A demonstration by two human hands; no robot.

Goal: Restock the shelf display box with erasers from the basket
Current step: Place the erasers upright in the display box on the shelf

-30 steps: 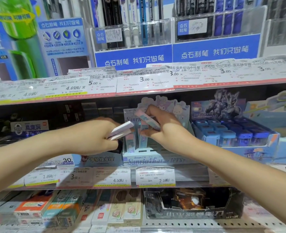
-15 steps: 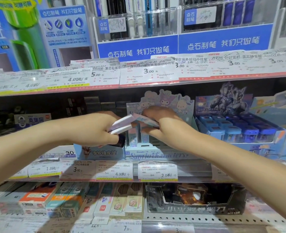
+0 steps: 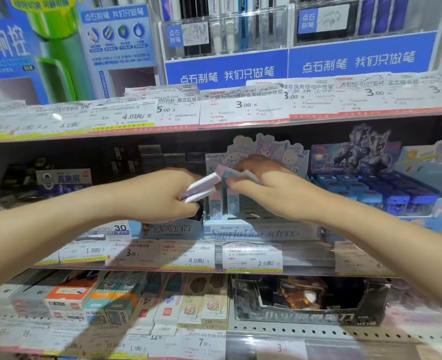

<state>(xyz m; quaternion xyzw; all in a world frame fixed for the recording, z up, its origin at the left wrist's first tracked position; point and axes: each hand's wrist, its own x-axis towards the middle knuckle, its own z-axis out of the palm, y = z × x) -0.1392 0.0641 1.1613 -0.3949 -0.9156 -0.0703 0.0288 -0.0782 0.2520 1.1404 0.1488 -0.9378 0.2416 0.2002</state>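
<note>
I see my left hand [image 3: 162, 196] curled round two white erasers [image 3: 201, 189], gripping them just left of the display box [image 3: 256, 229] at the front edge of the middle shelf [image 3: 305, 263]. My right hand [image 3: 271, 185] pinches a pastel eraser [image 3: 236, 175] above the box's slots, its end touching the left hand's upper eraser. A few erasers stand upright in the box's left slots.

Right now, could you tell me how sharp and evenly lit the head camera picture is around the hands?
Head view: wide-angle bending bows the shelf edges; glare whitens the upper price tags; the left hand and right hand are fairly sharp, though the erasers they hold are slightly smeared; the lower shelf corners blur, and arm shadows fall there.
</note>
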